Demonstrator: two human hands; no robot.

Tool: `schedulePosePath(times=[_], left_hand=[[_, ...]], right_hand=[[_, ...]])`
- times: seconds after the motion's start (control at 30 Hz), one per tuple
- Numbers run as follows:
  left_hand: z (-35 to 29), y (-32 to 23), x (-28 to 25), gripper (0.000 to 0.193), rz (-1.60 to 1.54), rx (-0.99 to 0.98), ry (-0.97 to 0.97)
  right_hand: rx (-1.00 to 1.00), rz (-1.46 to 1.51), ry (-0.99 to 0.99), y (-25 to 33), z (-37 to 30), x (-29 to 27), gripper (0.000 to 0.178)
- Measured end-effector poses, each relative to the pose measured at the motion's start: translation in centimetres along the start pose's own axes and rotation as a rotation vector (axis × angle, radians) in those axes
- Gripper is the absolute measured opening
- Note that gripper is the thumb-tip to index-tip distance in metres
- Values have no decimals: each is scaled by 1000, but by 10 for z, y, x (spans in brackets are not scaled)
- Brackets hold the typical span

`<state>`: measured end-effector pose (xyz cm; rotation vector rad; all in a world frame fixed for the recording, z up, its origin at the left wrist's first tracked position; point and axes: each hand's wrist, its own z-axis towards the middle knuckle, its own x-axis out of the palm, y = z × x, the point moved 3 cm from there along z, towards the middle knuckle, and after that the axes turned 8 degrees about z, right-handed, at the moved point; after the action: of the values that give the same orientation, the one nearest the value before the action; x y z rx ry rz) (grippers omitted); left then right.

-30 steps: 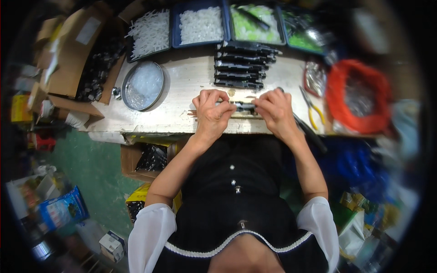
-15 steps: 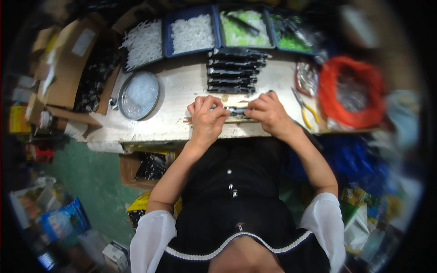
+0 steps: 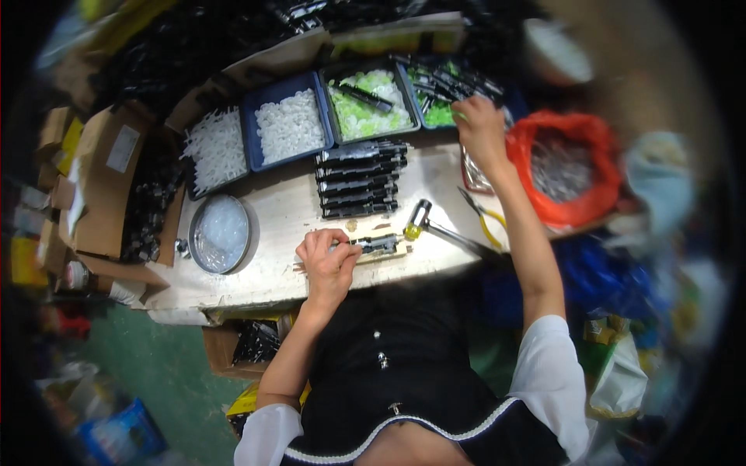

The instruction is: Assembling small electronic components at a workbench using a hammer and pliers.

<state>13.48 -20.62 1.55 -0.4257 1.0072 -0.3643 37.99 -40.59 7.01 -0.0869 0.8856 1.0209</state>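
My left hand (image 3: pixel 326 260) is closed on the left end of a slim black-and-silver part (image 3: pixel 379 245) at the bench's front edge. The part lies over a pale wooden strip (image 3: pixel 400 252). My right hand (image 3: pixel 480 128) reaches to the near right edge of the far-right tray (image 3: pixel 426 123), which holds green pieces and black strips. Its fingers are bent together, and what they hold, if anything, is hidden. Just right of the part lies a hammer (image 3: pixel 420 217) with a yellow face and a dark handle. Behind the part is a stack of similar black parts (image 3: pixel 359 182).
Trays of white sticks (image 3: pixel 216 151), white pieces (image 3: pixel 290 124) and pale green discs (image 3: pixel 373 109) line the back. A round tin (image 3: pixel 247 241) stands left, beside a carton of black parts (image 3: pixel 105 186). Yellow-handled pliers (image 3: pixel 494 227) and a red bag (image 3: pixel 536 206) are right.
My right hand has left the slim part and moved far and right to the tray of green and black pieces. My left hand stays on the part. The hammer now shows; the view has shifted.
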Motion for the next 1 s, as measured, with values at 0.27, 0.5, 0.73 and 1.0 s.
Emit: schedulePosePath(times=[0.27, 0.5, 0.73, 1.0], left_hand=[[-3, 0, 0, 8, 3, -7, 1], [-1, 0, 1, 8, -18, 0, -4], [0, -3, -8, 12, -36, -9, -41], [6, -46, -29, 41, -430, 11, 165]], right_hand=[[224, -442, 153, -63, 31, 16, 20], [608, 342, 55, -79, 23, -6, 22], [839, 1457, 141, 22, -9, -33, 20], [398, 1050, 816, 124, -53, -30, 36]])
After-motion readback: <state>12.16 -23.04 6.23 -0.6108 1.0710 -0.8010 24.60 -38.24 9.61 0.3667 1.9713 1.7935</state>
